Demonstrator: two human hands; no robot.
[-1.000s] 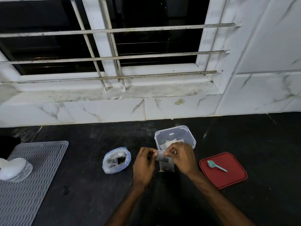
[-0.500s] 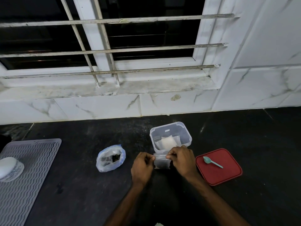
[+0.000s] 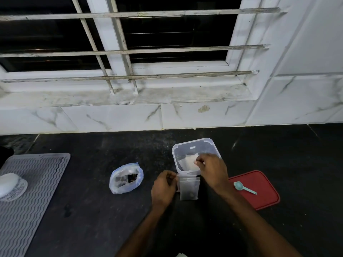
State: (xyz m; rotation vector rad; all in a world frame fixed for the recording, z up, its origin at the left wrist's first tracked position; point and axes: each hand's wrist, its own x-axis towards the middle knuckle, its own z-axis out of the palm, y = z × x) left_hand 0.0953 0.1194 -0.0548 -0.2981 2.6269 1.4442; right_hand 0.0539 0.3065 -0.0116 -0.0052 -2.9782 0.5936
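- A grey mat [image 3: 37, 175] lies on the dark desk [image 3: 92, 219], with a white bowl [image 3: 11, 185] on it.
- A blue-edged bag [image 3: 126, 179] sits open near the left hand [image 3: 163, 188].
- The left hand pinches the top corner of the small clear bag [image 3: 189, 189], just in front of the clear box [image 3: 193, 143].
- The right hand [image 3: 213, 171] is curled over the box, by a white packet [image 3: 189, 162]; I cannot tell if it holds it.
- A green spoon [image 3: 245, 187] lies on the red lid [image 3: 263, 199].

I see a small clear pouch [image 3: 189, 189] hanging upright from its top left corner, pinched by my left hand [image 3: 163, 188], while my right hand [image 3: 213, 169] pinches a white sachet [image 3: 189, 161] leaning inside the open clear tub [image 3: 193, 147] just behind.
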